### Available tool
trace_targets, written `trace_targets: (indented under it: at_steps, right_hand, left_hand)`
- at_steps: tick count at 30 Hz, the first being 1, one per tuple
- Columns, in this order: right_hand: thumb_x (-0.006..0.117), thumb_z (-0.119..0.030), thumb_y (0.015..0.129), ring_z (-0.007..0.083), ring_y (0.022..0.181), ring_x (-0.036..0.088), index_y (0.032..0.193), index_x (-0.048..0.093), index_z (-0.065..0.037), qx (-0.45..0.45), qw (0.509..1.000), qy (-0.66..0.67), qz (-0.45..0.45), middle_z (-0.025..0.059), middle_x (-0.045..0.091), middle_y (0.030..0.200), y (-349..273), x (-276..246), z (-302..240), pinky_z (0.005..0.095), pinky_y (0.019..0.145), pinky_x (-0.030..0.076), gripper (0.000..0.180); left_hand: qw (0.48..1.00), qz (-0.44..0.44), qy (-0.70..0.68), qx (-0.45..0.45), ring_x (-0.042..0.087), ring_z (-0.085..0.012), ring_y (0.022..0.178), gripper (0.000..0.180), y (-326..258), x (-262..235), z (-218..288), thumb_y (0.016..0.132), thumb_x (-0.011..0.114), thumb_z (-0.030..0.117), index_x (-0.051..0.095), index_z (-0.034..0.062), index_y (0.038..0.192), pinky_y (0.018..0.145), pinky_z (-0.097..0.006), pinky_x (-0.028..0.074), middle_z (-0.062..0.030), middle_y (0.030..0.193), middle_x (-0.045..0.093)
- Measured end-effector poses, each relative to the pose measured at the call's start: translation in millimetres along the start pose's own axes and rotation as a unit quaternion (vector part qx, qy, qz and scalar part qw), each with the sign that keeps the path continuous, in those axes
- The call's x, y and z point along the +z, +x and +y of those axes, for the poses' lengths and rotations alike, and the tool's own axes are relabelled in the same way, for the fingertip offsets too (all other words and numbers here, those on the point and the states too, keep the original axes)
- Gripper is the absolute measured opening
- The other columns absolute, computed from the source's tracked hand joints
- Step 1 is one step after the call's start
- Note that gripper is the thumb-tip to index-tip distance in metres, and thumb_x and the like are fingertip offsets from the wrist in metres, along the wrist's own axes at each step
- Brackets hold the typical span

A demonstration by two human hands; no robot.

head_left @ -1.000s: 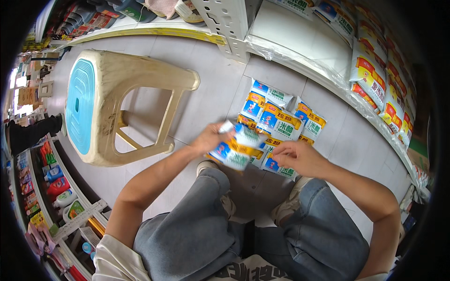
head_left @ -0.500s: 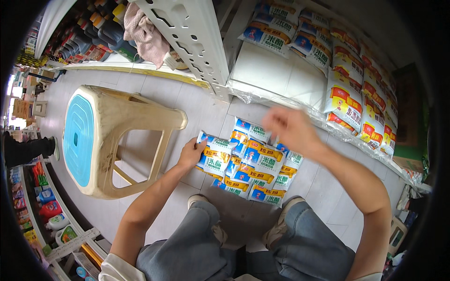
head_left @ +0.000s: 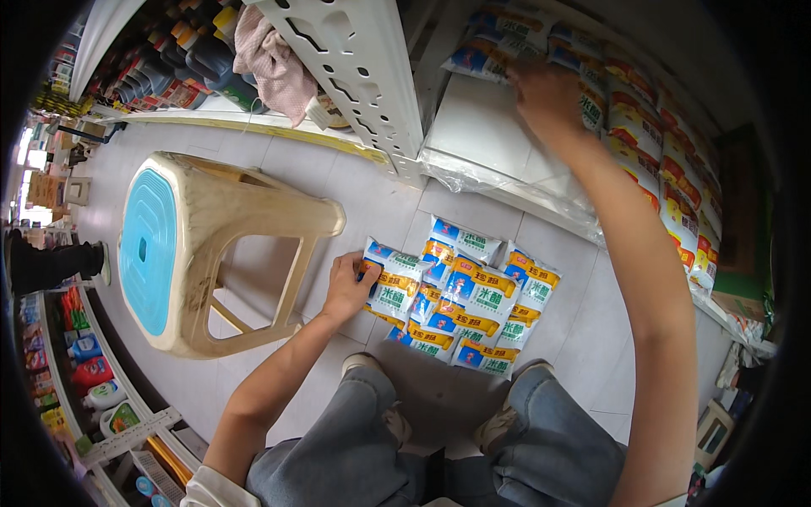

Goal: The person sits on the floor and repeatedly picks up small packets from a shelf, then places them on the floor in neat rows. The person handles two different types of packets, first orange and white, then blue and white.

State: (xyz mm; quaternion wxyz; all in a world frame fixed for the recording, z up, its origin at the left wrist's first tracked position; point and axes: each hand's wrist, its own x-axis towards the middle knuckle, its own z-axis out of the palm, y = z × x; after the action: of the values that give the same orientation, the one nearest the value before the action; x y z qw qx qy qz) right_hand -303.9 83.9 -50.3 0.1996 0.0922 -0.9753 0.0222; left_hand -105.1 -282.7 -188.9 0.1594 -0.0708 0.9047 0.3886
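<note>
Blue, orange and white pouches (head_left: 483,291) lie on the grey floor (head_left: 583,338) in front of me, overlapping in a group. At its left side my left hand (head_left: 345,287) grasps the edge of an outer pouch (head_left: 395,283), thumb on top. My right hand (head_left: 545,97) is up at the low shelf (head_left: 469,127), fingers by more such packs (head_left: 481,59); whether they grip one I cannot tell.

The shelf also holds rows of red-and-yellow packs (head_left: 638,122), partly covered by my right forearm. Clear film (head_left: 460,175) runs along its front edge.

A perforated white post (head_left: 346,72) divides this bay from the next, where a pink cloth (head_left: 269,72) lies beside dark bottles (head_left: 211,63). A cream stool (head_left: 193,245) with a blue top stands to my left.

The pouches on the floor carry orange bands with dark characters and, below, larger green ones on white.
</note>
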Motion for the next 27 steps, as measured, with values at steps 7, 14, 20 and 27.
trace_targets:
  at_steps: [7, 14, 20, 27]
  right_hand:
    - [0.065, -0.016, 0.088, 0.017, 0.076, 0.064, 0.1, 0.069, -0.006, 0.098, 0.947, 0.282, 0.119, 0.01, 0.07, 0.086, 5.4, -68.3, 3.8, 0.0281, 0.072, 0.048, 0.016]
    - [0.063, -0.003, 0.078, 0.025, 0.066, 0.057, 0.084, 0.064, -0.001, -0.11, 0.948, 0.297, -0.004, 0.0101, 0.057, 0.076, -75.1, -164.3, -57.4, 0.0328, 0.059, 0.046, 0.007]
    - [0.062, -0.016, 0.056, 0.0155, 0.069, 0.051, 0.07, 0.058, -0.01, -0.335, 0.887, 0.318, 0.016, 0.0018, 0.047, 0.074, -177.4, -174.3, -117.5, 0.0271, 0.052, 0.039, 0.015]
    - [0.075, -0.021, 0.076, 0.018, 0.074, 0.055, 0.078, 0.061, -0.008, -0.177, 0.876, 0.44, -0.084, 0.0038, 0.055, 0.081, -187.0, -143.3, -95.1, 0.0307, 0.058, 0.045, 0.019]
  left_hand:
    - [0.94, -0.106, -0.322, -0.049, 0.061, -0.0228, 0.101, 0.037, -10.0, -16.9, 63.3, 0.099, 0.057, 0.03, 0.056, -0.0004, 0.119, 0.09, -0.034, 0.051, -0.0145, 0.116, 0.06]
    - [0.619, -0.456, -0.623, -0.148, 0.056, -0.0317, 0.121, 0.077, -43.4, -26.5, 141.9, 0.097, 0.031, 0.065, 0.043, 0.0026, 0.14, 0.103, -0.046, 0.046, -0.0236, 0.133, 0.054]
    - [0.594, -0.382, -0.656, -0.266, 0.056, -0.0288, 0.122, 0.07, -77.5, -16.0, 167.0, 0.097, 0.046, 0.057, 0.039, 0.0049, 0.144, 0.102, -0.045, 0.047, -0.0187, 0.135, 0.054]
    - [0.709, -0.328, -0.588, -0.211, 0.067, -0.0219, 0.102, 0.042, -68.3, -24.8, 144.7, 0.096, 0.062, 0.032, 0.053, 0.0032, 0.126, 0.088, -0.037, 0.056, -0.013, 0.117, 0.066]
